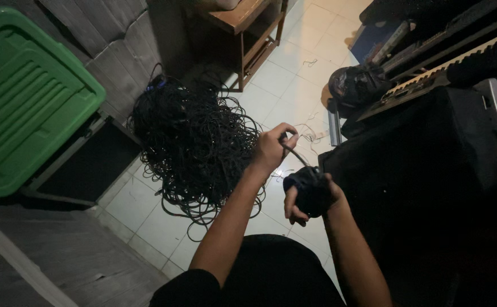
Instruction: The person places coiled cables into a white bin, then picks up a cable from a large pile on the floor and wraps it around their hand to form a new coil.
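My right hand (304,200) grips a dark wound bundle of cord (312,189) in front of my lap. A thin black strand (295,154) runs from the bundle up to my left hand (271,149), which pinches it between thumb and fingers. Beyond my left hand, a big tangled heap of black cord (194,139) lies on the white tiled floor (285,74).
A green plastic crate lid (24,99) sits on a dark box at the left. A wooden table (247,25) stands at the back. At the right are a keyboard instrument (447,65), a dark helmet-like object (353,85) and black equipment cases (430,148).
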